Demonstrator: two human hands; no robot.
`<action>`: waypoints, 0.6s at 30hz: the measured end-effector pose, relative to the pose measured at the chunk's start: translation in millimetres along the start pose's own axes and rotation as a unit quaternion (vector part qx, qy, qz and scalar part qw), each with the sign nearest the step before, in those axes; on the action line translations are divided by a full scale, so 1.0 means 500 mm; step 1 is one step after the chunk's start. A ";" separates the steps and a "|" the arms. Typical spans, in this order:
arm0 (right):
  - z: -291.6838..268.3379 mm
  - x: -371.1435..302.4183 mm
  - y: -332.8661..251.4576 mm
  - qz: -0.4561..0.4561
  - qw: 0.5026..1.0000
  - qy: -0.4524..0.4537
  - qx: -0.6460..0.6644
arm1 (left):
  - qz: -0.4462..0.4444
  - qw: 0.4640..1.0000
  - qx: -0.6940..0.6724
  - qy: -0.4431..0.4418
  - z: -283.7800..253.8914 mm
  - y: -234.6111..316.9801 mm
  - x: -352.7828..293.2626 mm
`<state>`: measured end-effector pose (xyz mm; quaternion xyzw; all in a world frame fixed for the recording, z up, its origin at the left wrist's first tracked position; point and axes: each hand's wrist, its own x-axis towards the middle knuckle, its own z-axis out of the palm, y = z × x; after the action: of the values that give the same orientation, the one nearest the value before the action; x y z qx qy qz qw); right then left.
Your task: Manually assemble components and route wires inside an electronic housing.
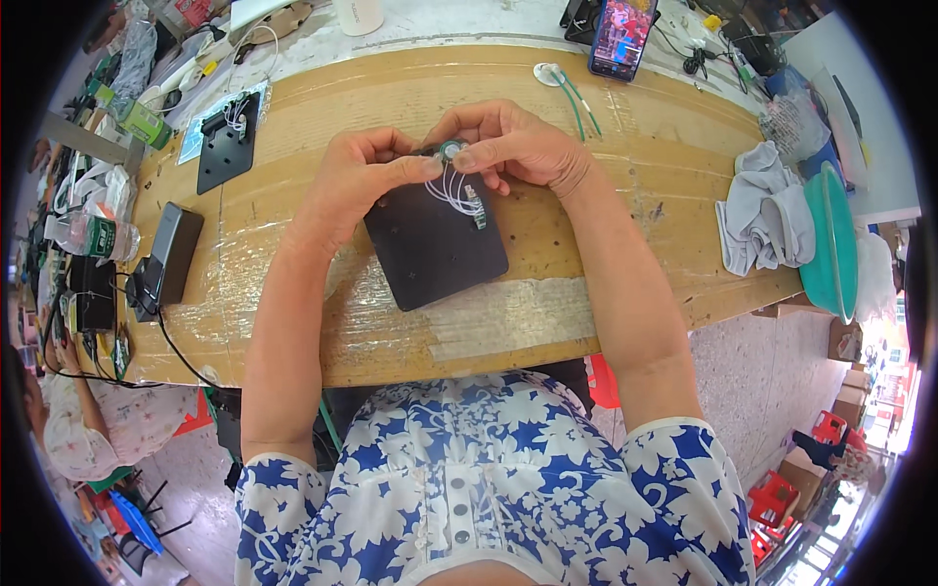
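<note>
Head view: left hand (357,171) and right hand (513,146), fingertips pinched together on a small round speaker disc (448,150) trailing white wires (451,190) to a small green circuit board (479,208), above a black square mat (435,244). Cardboard-covered workbench (625,127); second black mat (228,144), left; grey cloth (767,220), right; smartphone (622,37), far edge.

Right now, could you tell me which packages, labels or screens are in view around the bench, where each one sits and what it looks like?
Phone: far edge of the bench, right of centre; upright rectangle, lit screen in red and blue.
Water bottle: left end, lying on its side; clear plastic with a green and white label band.
Green packet: far left, among clutter; small, green.
Both hands, left hand and right hand, hold a small round part, with no label visible.
</note>
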<state>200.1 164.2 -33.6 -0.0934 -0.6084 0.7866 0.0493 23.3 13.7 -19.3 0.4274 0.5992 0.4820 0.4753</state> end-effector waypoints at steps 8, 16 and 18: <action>0.016 0.010 0.000 0.016 0.999 0.040 -0.003 | -0.044 0.996 -0.061 0.037 -0.021 -0.010 -0.009; 0.014 0.004 -0.007 0.065 0.997 0.013 -0.032 | -0.038 0.992 -0.118 0.033 -0.010 -0.006 -0.016; 0.015 0.003 -0.011 0.078 0.996 0.003 -0.030 | -0.040 0.991 -0.122 0.024 -0.009 -0.006 -0.015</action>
<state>196.9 158.9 -26.6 -0.1446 -0.6228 0.7688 -0.0134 20.2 5.1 -20.7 0.3306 0.5635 0.5422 0.5284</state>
